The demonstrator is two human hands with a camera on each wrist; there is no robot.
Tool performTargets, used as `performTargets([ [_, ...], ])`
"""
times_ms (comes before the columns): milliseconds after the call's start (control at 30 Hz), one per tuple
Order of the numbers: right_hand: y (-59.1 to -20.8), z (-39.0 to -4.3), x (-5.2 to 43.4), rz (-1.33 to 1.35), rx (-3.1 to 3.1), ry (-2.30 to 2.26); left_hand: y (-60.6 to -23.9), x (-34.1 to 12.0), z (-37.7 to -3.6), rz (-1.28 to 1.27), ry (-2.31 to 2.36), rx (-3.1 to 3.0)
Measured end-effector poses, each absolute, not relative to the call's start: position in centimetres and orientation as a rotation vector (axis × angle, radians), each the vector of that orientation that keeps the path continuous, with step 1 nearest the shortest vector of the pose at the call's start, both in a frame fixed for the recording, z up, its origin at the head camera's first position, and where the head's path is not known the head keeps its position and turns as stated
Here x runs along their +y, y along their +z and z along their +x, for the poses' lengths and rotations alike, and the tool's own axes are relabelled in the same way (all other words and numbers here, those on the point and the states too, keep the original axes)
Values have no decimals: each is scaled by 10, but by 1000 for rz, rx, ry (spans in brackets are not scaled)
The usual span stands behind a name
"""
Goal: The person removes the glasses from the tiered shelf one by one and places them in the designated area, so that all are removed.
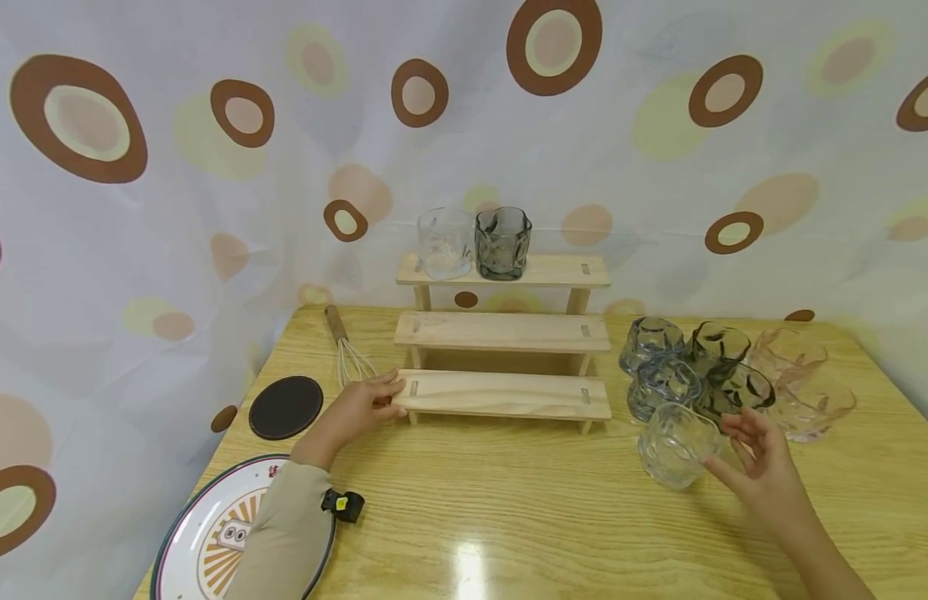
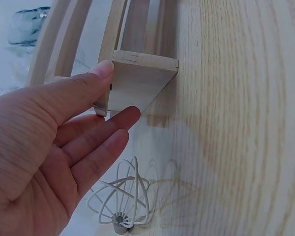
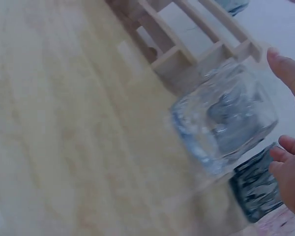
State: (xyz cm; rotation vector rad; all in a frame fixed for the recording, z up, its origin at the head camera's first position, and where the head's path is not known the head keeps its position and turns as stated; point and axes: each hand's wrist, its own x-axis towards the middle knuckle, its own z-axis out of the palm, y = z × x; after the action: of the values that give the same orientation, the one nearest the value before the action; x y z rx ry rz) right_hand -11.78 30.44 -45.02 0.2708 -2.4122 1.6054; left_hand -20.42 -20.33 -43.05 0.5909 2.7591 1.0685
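A three-tier wooden stand (image 1: 501,393) stands at the back of the table. My left hand (image 1: 365,404) grips the left end of its lowest board, the thumb (image 2: 104,70) pressed to the board's edge. A clear glass (image 1: 677,446) with wavy sides sits right of the stand. Around it my right hand (image 1: 760,462) is spread, thumb and fingers on its right side; in the right wrist view they stand apart from the glass (image 3: 226,118). On the top tier are another clear glass (image 1: 444,246) and a grey glass (image 1: 503,246).
Behind the near clear glass stand two blue glasses (image 1: 662,387), two dark grey glasses (image 1: 719,350) and two pink glasses (image 1: 812,404). A whisk (image 1: 346,346), a round black coaster (image 1: 286,407) and a large patterned plate (image 1: 202,521) lie on the left. A dotted cloth (image 1: 284,192) hangs behind.
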Motion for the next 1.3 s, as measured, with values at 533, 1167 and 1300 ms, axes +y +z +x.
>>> performTargets([
  [533, -352, -196, 272, 450, -2579, 1403, -432, -205, -204, 586, 1076, 2749],
  [1167, -302, -311, 134, 495, -2643, 1653, -434, -207, -207, 674, 1015, 2818],
  [1300, -301, -324, 110, 442, -2674, 1671, -434, -206, -207, 669, 1007, 2827],
])
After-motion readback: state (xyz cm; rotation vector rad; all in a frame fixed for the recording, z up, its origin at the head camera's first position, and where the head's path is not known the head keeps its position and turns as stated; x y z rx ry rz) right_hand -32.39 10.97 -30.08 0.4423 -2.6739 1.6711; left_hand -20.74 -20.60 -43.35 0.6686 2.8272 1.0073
